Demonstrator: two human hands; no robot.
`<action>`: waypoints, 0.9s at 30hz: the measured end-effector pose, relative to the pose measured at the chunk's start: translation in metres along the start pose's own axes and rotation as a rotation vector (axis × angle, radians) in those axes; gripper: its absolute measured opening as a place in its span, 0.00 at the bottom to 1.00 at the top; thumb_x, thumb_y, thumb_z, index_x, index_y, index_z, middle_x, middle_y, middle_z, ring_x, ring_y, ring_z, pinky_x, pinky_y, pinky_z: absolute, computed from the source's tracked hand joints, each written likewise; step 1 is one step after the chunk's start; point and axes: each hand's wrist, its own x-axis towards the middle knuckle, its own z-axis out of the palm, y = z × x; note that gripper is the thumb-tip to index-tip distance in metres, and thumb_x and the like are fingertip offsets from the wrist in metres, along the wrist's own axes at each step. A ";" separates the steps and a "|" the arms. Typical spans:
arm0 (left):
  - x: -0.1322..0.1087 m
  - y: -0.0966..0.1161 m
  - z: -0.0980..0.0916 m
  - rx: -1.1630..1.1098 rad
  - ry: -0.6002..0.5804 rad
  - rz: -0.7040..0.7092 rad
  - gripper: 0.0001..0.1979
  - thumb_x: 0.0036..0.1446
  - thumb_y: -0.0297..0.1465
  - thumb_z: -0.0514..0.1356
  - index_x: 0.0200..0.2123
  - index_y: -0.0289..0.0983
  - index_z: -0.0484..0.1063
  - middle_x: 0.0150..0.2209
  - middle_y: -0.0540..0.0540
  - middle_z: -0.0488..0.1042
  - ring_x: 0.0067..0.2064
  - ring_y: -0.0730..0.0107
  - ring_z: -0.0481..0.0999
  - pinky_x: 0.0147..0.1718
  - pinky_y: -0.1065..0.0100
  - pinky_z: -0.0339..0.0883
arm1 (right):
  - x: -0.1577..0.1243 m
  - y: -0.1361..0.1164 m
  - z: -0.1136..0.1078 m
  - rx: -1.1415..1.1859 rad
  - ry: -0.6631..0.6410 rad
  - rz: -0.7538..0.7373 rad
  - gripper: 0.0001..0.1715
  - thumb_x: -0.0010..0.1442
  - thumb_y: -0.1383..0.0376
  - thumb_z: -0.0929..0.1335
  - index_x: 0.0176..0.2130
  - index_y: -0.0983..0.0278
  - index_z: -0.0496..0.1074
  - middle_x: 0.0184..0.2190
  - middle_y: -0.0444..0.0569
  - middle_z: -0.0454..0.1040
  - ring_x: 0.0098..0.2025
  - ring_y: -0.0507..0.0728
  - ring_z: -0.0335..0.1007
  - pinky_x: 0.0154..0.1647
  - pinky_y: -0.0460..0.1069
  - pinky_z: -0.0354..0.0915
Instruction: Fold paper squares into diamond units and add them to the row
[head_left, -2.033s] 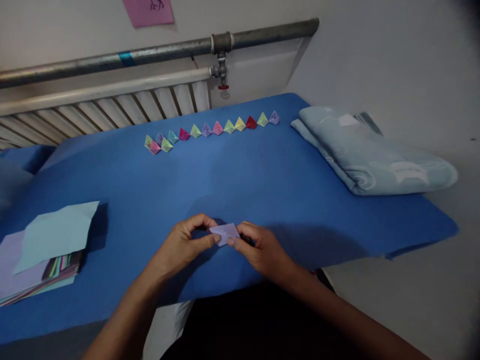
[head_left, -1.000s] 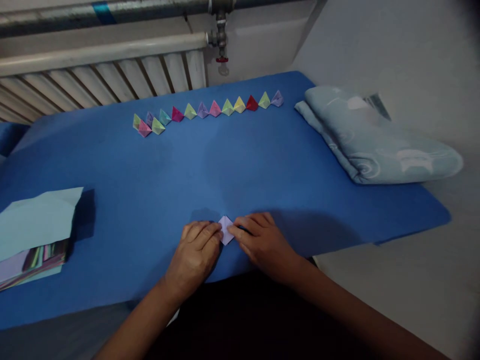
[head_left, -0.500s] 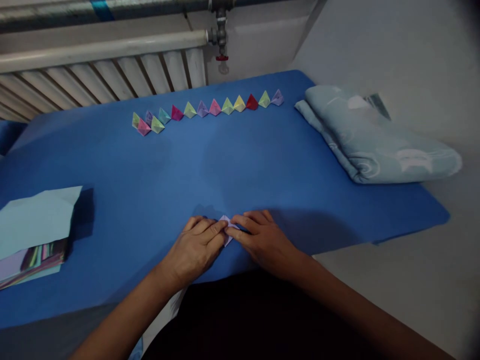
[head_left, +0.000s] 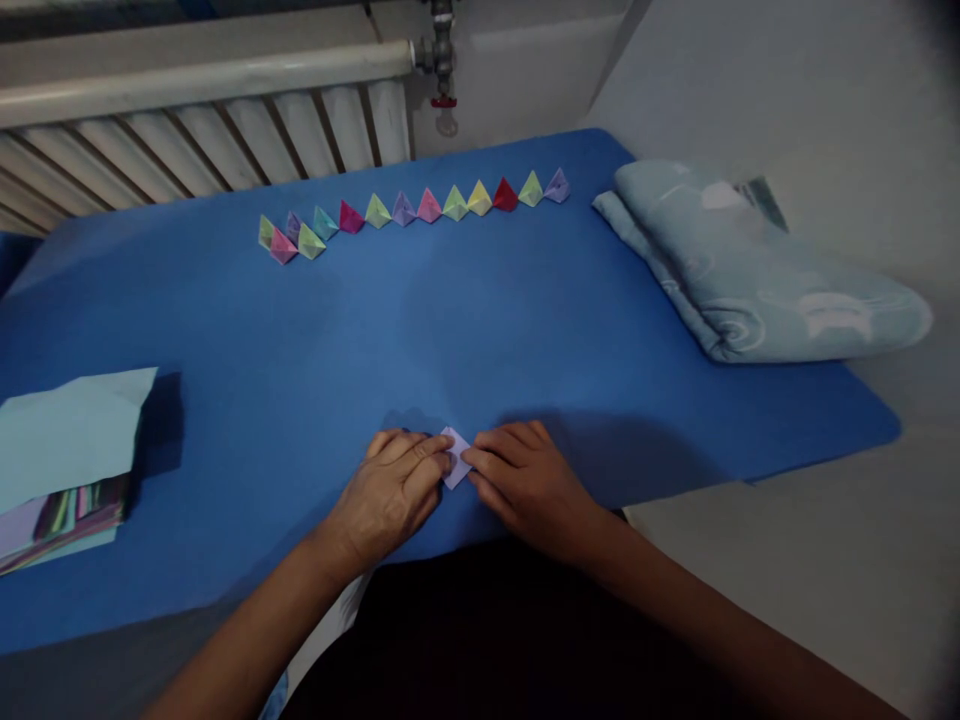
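Note:
A small lilac folded paper (head_left: 457, 468) lies on the blue surface close to its front edge, one corner pointing away from me. My left hand (head_left: 394, 482) presses down on its left part, fingers close together and covering that side. At the right corner, my right hand (head_left: 529, 485) grips the paper with its fingertips, the other fingers curled. Part of the paper between the two hands shows a flat face with crease lines. Farther back stands a row of folded paper pieces in several colours, among them a red one (head_left: 505, 195) and a yellow one (head_left: 479, 198).
A stack of coloured paper (head_left: 71, 425) lies at the left under a pale blue sheet. On the right is a folded grey-green blanket (head_left: 757, 270). Behind the blue table (head_left: 315, 340) are a white radiator (head_left: 285, 135) and a valve with a red handle (head_left: 443, 101).
My right fingers have drawn back slightly to the right from the middle of the lilac paper, and more of its face shows. My left hand has stayed nearly in place.

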 end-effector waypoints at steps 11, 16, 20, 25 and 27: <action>0.000 0.000 0.003 0.001 0.035 -0.008 0.10 0.63 0.27 0.53 0.46 0.36 0.71 0.50 0.42 0.75 0.45 0.63 0.73 0.45 0.58 0.62 | -0.001 -0.001 0.002 -0.012 0.044 -0.018 0.08 0.62 0.69 0.65 0.41 0.66 0.72 0.41 0.50 0.75 0.41 0.57 0.65 0.41 0.53 0.55; 0.000 0.002 0.005 -0.021 0.059 -0.058 0.10 0.63 0.27 0.54 0.46 0.38 0.71 0.50 0.44 0.76 0.46 0.63 0.73 0.45 0.58 0.63 | 0.002 -0.002 0.004 -0.006 0.039 0.048 0.09 0.64 0.69 0.63 0.39 0.65 0.73 0.38 0.49 0.75 0.37 0.56 0.64 0.39 0.53 0.55; 0.001 0.006 0.005 -0.053 0.056 -0.129 0.10 0.63 0.28 0.54 0.46 0.38 0.70 0.49 0.44 0.76 0.47 0.63 0.72 0.45 0.58 0.63 | 0.003 -0.003 0.004 0.057 0.035 0.115 0.08 0.63 0.69 0.64 0.38 0.65 0.73 0.39 0.49 0.75 0.38 0.56 0.65 0.40 0.53 0.56; 0.000 0.008 0.004 -0.085 0.062 -0.191 0.12 0.63 0.28 0.54 0.49 0.38 0.66 0.49 0.42 0.75 0.48 0.63 0.73 0.46 0.58 0.63 | 0.004 -0.004 0.006 0.127 0.059 0.168 0.08 0.64 0.69 0.63 0.38 0.63 0.73 0.40 0.49 0.75 0.40 0.56 0.66 0.42 0.53 0.57; -0.002 0.007 0.005 -0.087 0.103 -0.212 0.10 0.63 0.27 0.55 0.47 0.37 0.66 0.48 0.41 0.75 0.48 0.62 0.73 0.46 0.58 0.63 | 0.004 -0.004 0.007 0.150 0.062 0.184 0.08 0.64 0.69 0.64 0.38 0.63 0.73 0.40 0.49 0.75 0.40 0.56 0.67 0.42 0.53 0.57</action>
